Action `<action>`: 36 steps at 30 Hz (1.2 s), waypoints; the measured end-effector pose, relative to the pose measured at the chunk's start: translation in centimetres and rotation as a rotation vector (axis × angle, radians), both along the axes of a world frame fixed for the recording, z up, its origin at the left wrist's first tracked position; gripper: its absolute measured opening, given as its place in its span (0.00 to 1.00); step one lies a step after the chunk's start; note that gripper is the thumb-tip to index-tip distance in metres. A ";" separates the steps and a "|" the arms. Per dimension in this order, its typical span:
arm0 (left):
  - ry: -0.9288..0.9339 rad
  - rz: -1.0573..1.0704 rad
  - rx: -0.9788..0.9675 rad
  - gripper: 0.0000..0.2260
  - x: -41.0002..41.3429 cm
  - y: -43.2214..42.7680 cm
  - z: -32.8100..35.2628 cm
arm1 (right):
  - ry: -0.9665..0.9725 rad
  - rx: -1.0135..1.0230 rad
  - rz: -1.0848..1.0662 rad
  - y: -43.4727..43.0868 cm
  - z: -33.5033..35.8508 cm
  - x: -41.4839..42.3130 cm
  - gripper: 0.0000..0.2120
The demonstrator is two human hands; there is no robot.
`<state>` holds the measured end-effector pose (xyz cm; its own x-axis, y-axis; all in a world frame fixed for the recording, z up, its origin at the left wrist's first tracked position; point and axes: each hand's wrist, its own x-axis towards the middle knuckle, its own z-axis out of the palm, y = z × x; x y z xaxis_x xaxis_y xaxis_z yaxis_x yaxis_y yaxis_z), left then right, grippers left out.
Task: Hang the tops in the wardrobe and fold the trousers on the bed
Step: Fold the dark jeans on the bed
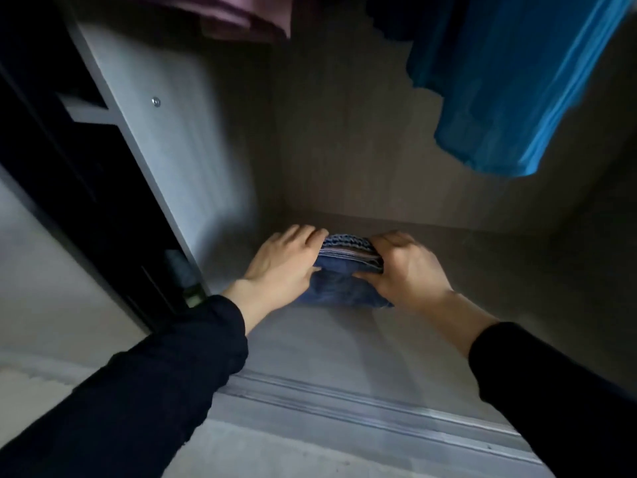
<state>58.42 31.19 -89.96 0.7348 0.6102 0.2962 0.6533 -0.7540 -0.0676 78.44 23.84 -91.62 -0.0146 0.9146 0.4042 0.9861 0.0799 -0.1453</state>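
A folded pair of blue denim trousers (341, 281) lies on the wardrobe floor (320, 343), close to the back wall. My left hand (282, 262) holds the bundle's left side, fingers over the top and thumb against the front. My right hand (406, 267) grips the right side the same way. A bright blue top (510, 81) hangs above at the right, and a pink top (248, 12) hangs at the upper left. Both of my sleeves are dark.
A white side panel (165, 146) bounds the compartment on the left, with a dark shelving section (69, 160) beyond it. A metal sliding-door track (362, 405) runs along the wardrobe's front edge. The back wall (344, 132) is grey-brown.
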 end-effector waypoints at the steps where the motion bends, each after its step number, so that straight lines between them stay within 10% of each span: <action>1: -0.003 0.004 0.013 0.25 0.2 1.0 -0.7 | 0.006 -0.003 -0.002 1.0 -0.6 0.1 0.20; 12: -0.137 0.121 0.150 0.30 2.0 10.0 -7.6 | -0.208 0.261 0.014 11.5 -6.6 1.2 0.20; 19: 0.039 -0.033 -0.003 0.22 -1.0 8.9 -19.5 | -0.253 -0.096 0.234 8.2 -17.6 2.6 0.34; 36: -0.024 0.334 -0.357 0.26 2.9 16.4 -18.7 | -0.189 -0.223 0.117 17.4 -16.9 1.0 0.34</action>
